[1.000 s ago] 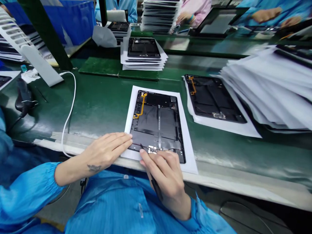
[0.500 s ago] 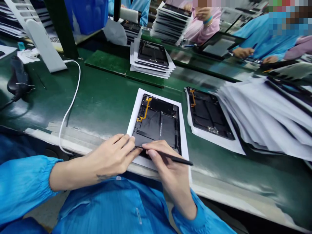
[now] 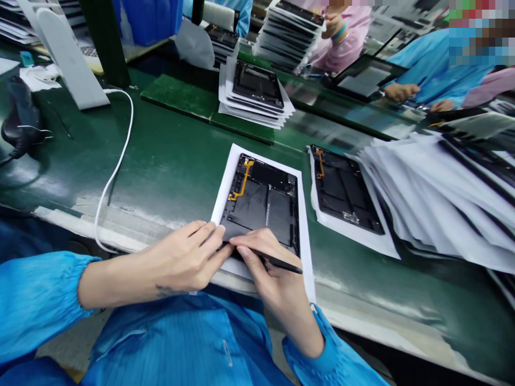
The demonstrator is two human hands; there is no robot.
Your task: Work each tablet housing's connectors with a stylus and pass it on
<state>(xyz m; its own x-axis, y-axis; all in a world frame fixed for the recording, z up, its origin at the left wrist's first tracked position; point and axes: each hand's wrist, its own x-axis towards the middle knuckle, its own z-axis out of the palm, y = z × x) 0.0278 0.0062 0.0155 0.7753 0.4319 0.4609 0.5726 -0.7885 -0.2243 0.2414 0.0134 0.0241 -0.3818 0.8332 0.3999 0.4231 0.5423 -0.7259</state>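
Open tablet shell [image 3: 277, 206] near the front edge of the bench [image 3: 173, 177], 2 hands at its near left corner.
The right hand [image 3: 276, 271] grips a slim black tool [image 3: 284, 262] like a pen, its tip hidden behind fingers; the left hand [image 3: 187, 260] lays its fingertips on the shell's left edge (whether it pinches anything, I cannot tell). The shell lies on a white sheet [image 3: 227, 182], with 1 orange ribbon [image 3: 243, 182] along its far left corner. To the right, just beside a leaning pile of sheets [image 3: 446, 203], lies another shell [image 3: 346, 190]. A white cable [image 3: 116, 171] crosses the bench's front edge at left.
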